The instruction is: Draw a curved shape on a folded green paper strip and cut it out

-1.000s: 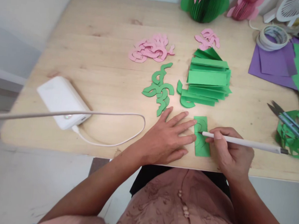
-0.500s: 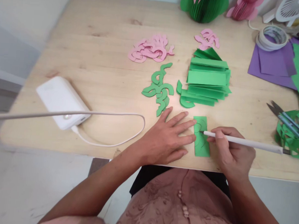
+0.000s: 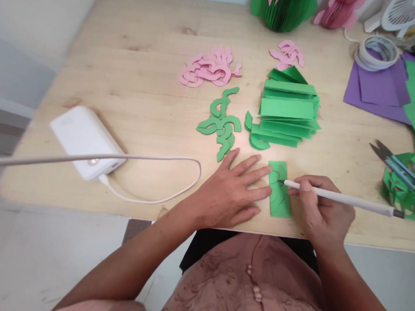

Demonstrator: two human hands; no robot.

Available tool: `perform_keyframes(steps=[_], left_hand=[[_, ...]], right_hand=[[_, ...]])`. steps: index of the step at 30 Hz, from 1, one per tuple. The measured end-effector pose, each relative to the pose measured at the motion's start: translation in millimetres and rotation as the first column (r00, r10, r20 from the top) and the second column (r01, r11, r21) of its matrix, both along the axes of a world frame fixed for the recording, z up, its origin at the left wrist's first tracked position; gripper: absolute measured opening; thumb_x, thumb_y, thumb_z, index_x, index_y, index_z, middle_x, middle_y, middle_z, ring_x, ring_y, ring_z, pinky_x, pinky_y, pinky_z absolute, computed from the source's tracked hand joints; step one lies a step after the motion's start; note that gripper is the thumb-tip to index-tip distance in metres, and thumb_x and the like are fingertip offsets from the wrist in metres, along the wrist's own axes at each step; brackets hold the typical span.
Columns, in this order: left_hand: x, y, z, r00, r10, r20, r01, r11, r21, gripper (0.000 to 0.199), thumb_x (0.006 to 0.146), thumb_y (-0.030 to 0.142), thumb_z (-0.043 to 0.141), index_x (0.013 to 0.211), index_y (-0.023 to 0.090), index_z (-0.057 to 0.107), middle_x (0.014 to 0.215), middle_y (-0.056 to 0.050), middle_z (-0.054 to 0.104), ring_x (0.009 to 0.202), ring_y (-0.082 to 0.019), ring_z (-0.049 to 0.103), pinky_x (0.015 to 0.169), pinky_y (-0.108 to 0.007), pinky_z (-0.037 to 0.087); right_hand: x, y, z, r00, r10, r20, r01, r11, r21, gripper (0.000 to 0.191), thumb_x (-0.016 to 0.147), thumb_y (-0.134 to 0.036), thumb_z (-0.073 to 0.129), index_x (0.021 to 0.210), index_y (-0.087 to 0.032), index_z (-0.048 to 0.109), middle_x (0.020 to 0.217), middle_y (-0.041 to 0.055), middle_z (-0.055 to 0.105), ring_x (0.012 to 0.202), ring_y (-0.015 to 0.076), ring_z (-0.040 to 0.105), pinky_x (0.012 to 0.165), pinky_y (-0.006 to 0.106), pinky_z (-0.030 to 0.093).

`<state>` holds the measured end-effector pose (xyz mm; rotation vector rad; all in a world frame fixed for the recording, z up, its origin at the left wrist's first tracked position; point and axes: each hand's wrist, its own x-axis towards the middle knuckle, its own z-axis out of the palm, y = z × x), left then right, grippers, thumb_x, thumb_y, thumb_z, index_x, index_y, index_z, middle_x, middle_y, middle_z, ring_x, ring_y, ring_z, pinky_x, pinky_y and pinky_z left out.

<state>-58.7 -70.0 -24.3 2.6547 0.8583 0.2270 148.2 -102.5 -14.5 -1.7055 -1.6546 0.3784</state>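
Observation:
A small green paper strip (image 3: 280, 208) with dark curved lines drawn on it lies near the table's front edge. My left hand (image 3: 235, 192) rests flat with fingers spread, two fingertips on the strip's left edge. In my right hand (image 3: 324, 210) a white pen (image 3: 351, 199) is gripped, its dark tip at the lines on the strip. Just beyond my left fingertips is a loose pile of curved green paper cutouts (image 3: 221, 126). Folded green paper strips (image 3: 288, 108) are stacked farther back, with a few green cutouts beside them.
Pink paper cutouts (image 3: 208, 68) lie behind the green ones. A white power bank (image 3: 86, 140) with a cable sits at left. On the right are small scissors (image 3: 401, 170) on green scraps (image 3: 395, 186), purple paper (image 3: 374, 90) and tape rolls (image 3: 377, 55). Honeycomb paper pieces (image 3: 288, 11) stand at the back.
The pen tip has shifted very slightly to the right and up on the green strip. My left hand stays in place.

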Motion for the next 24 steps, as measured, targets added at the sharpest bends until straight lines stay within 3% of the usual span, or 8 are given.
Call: perform_keyframes(steps=[5, 10, 18, 24], left_hand=[[-0.2, -0.2, -0.1, 1.0, -0.002, -0.006, 0.002, 1.0, -0.001, 0.037, 0.091, 0.04, 0.051, 0.124, 0.027, 0.056, 0.152, -0.007, 0.036, 0.143, -0.033, 0.021, 0.114, -0.063, 0.008], [-0.2, -0.1, 0.1, 1.0, -0.005, -0.007, 0.005, 1.0, -0.006, 0.036, 0.09, 0.04, 0.052, 0.124, 0.026, 0.057, 0.152, -0.007, 0.036, 0.143, -0.034, 0.021, 0.113, -0.063, 0.008], [-0.1, 0.2, -0.1, 1.0, -0.007, -0.005, 0.007, 1.0, -0.008, 0.037, 0.091, 0.04, 0.05, 0.125, 0.027, 0.056, 0.152, -0.007, 0.036, 0.143, -0.034, 0.021, 0.113, -0.063, 0.009], [-0.1, 0.1, -0.4, 1.0, -0.003, 0.013, 0.003, 1.0, 0.004, 0.037, 0.091, 0.04, 0.05, 0.125, 0.027, 0.057, 0.151, -0.007, 0.038, 0.143, -0.033, 0.022, 0.114, -0.063, 0.01]], right_hand=[[0.7, 1.1, -0.5, 1.0, 0.0, -0.001, 0.0, 0.999, 0.041, 0.018, 0.09, -0.03, 0.054, 0.079, -0.021, 0.065, 0.065, -0.0005, 0.067, 0.057, 0.0134, 0.063, 0.051, 0.024, 0.046], [0.8, 0.3, -2.7, 0.99, -0.037, -0.133, 0.051, 0.993, 0.107, 0.012, 0.09, -0.026, 0.056, 0.085, -0.02, 0.065, 0.07, -0.0005, 0.068, 0.063, 0.0132, 0.065, 0.059, 0.025, 0.05], [4.4, -5.0, -4.4, 0.958, -0.012, -0.287, 0.025, 0.999, 0.041, 0.012, 0.09, -0.028, 0.057, 0.087, -0.021, 0.067, 0.07, -0.0003, 0.069, 0.065, 0.0134, 0.065, 0.061, 0.025, 0.053], [10.7, -22.0, -3.4, 0.965, 0.103, -0.242, -0.114, 0.993, -0.032, 0.018, 0.092, -0.027, 0.055, 0.106, -0.022, 0.065, 0.09, 0.0035, 0.072, 0.079, 0.0176, 0.07, 0.07, 0.03, 0.056]])
